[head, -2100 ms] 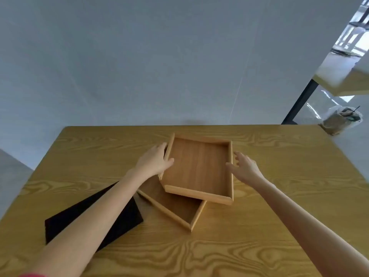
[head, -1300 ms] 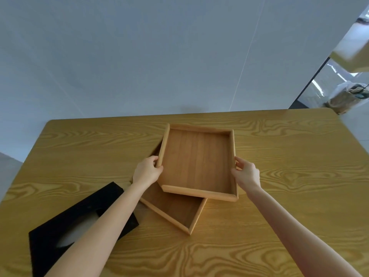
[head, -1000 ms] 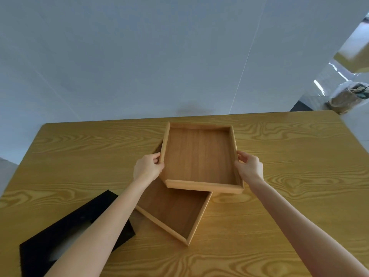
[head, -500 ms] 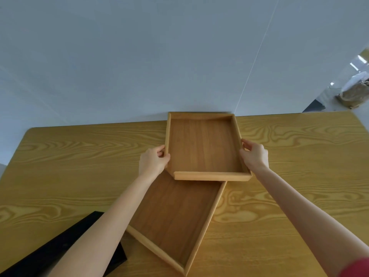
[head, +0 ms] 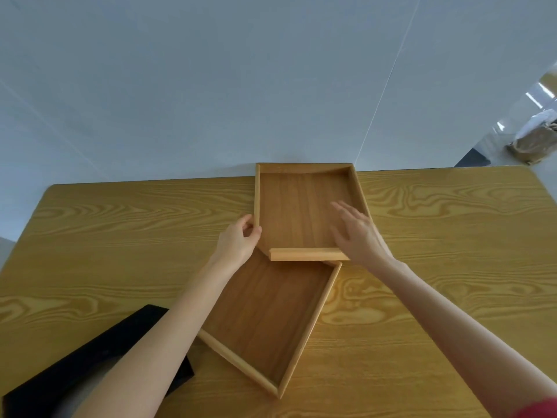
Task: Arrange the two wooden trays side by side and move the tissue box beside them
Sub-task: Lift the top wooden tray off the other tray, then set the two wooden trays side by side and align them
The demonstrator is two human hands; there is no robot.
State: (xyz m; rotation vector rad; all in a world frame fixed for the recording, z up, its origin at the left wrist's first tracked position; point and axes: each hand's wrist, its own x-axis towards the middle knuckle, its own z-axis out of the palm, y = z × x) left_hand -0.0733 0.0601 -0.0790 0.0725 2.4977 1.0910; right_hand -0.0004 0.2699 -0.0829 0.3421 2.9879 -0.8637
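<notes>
Two shallow wooden trays lie on the wooden table [head: 452,236]. The far tray [head: 301,206] sits squarely against the table's back edge, its near rim overlapping a corner of the near tray [head: 271,315], which lies turned at an angle. My left hand [head: 238,244] pinches the far tray's left rim near its front corner. My right hand [head: 357,233] hovers with fingers spread over that tray's right front part, off the rim. A black tissue box [head: 90,372] lies at the near left, partly hidden behind my left forearm.
A pale wall rises right behind the table's back edge. Off the table at the far right, a brown bag [head: 533,143] stands on the floor. Bare tabletop stretches to the left and right of the trays.
The far tray has moved away from me to the table's back edge, uncovering most of the near tray. My right hand has let go of the tray's right rim and opened.
</notes>
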